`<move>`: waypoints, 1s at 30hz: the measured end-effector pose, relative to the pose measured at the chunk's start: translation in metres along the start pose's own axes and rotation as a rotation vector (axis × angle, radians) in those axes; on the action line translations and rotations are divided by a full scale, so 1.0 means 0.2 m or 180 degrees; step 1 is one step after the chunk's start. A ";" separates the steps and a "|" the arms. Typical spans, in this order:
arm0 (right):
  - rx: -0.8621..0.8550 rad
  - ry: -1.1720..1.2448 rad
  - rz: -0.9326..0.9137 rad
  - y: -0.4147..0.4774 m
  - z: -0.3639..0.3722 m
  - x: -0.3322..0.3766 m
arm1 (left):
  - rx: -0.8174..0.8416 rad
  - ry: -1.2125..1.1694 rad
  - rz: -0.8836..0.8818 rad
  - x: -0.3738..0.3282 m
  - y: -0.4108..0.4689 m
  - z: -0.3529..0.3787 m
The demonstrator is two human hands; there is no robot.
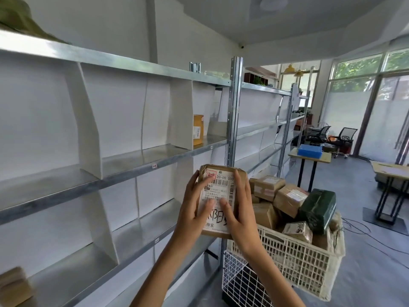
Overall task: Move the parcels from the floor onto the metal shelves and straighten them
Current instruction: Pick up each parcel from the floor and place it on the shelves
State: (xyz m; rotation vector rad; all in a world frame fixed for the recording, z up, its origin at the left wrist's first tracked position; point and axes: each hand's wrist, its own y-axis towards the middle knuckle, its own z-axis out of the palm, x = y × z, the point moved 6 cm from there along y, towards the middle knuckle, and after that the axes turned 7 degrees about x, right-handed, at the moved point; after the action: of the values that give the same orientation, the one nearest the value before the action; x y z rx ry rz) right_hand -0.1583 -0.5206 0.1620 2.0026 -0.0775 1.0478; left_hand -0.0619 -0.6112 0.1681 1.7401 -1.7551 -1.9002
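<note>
A person stands facing long grey metal shelves (141, 161) split into bays by white upright divider panels (88, 129). At 6 o'clock both hands hold up a flat brown cardboard parcel with a white shipping label (223, 180). It is in the air, in front of the shelves and not yet on one. The left hand (194, 202) clasps its left edge and the right hand (240, 211) its right edge, with fingers of both spread across the label.

The job looks barely begun. Only one yellow-brown cardboard box (198, 129) stands upright in a bay just above centre, and a second brown parcel (13, 286) shows on the lowest shelf at 8 o'clock. Every other bay in view is bare.

At 4 o'clock a cream plastic lattice crate (294, 260), set on a white wire basket (239, 282), is heaped with brown cardboard parcels (287, 198) and one dark green wrapped parcel (317, 209). All of these are still to be shelved.

The bays are wide and tall next to the held parcel, so entry should be easy. The edges to watch are the front lips of the shelves, the divider panels and the grey steel upright post (234, 111) just behind the parcel.
</note>
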 end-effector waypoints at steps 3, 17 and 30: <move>-0.0010 -0.0100 -0.0017 0.20 -0.02 -0.21 | -0.0019 -0.0132 0.0001 0.22 0.19 0.04; 0.0161 -0.0340 -0.0056 0.85 -0.11 -0.92 | -0.0181 0.0100 -0.0029 0.92 0.83 0.22; 0.0658 0.0040 -0.0084 1.28 -0.20 -1.78 | -0.0379 0.0956 -0.0402 1.66 1.25 0.50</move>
State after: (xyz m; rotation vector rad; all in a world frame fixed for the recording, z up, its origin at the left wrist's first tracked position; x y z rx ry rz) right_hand -0.5185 -0.7639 0.0922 2.1754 0.0664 1.0882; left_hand -0.4094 -0.8487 0.0965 2.0077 -1.4312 -1.6377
